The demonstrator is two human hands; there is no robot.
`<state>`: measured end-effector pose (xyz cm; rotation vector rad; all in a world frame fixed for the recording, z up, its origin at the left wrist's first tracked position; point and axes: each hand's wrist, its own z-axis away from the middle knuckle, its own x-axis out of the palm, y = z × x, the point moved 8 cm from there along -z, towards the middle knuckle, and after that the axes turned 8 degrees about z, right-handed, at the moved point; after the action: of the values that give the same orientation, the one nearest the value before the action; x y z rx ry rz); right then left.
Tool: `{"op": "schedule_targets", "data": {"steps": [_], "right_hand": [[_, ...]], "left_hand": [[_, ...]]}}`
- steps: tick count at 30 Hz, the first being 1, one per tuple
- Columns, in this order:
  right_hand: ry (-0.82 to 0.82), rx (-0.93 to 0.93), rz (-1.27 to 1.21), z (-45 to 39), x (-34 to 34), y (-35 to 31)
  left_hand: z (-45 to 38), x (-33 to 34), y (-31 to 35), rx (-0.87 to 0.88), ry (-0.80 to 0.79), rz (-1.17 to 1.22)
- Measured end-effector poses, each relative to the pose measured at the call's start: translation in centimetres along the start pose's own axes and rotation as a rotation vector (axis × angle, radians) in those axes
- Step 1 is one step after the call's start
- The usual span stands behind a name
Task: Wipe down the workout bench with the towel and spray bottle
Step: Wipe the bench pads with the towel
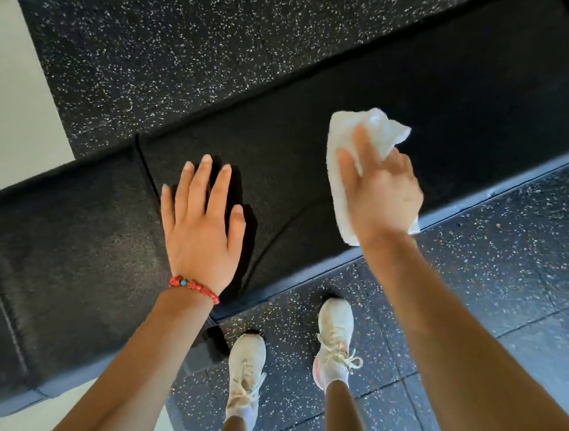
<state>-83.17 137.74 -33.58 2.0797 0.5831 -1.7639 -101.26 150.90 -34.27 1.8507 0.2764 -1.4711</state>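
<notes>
Head view, right hand seemingly gripping towel, bench

Red beaded bracelet on left wrist, white laced sneakers

Black bench (towel atop)

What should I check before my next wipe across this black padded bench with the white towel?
1. White cloth towel held in right hand: ok.
2. Towel flat on the black padded workout bench: cannot tell; one end is bunched up.
3. Left hand open, flat over the pad: ok.
4. Left hand out of a leftward wipe's path: not ok.
5. Spray bottle within reach: cannot tell, not in view.
6. Pad wet with spray: cannot tell.
</notes>
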Motion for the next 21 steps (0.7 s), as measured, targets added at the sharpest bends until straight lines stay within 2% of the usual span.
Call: {"op": "schedule_targets", "data": {"steps": [1,4,7,10,12,14,16,21], "right_hand": [[0.030,-0.036,-0.002,1.3,-0.3,-1.3],[0.057,-0.292,-0.069,6.4,-0.8,-6.2],[0.072,-0.413,-0.136,6.5,-0.9,-5.4],[0.063,-0.260,-0.004,1.8,-0.2,1.3],[0.081,-0.073,-0.060,-1.2,-0.5,6.4],[0.080,0.034,-0.059,-1.7,-0.2,8.3],[0.090,0.017,-0.020,-0.8,0.0,7.1],[0.127,-0.214,-0.009,1.9,-0.4,3.8]], "left_hand": [[-0.5,0.4,0.3,0.001,-0.002,0.006],[-1.2,1.5,0.4,-0.040,-0.020,0.017],[-0.9,2.1,0.2,-0.044,-0.036,-0.011],[-1.0,2.2,0.4,-0.044,-0.046,-0.038],[-1.1,2.1,0.4,-0.056,-0.038,-0.047],[-1.2,1.9,0.9,-0.078,-0.014,-0.038],[-1.7,1.9,2.3,-0.085,0.016,-0.009],[-4.4,4.3,8.3,-0.024,-0.009,0.039]]}}
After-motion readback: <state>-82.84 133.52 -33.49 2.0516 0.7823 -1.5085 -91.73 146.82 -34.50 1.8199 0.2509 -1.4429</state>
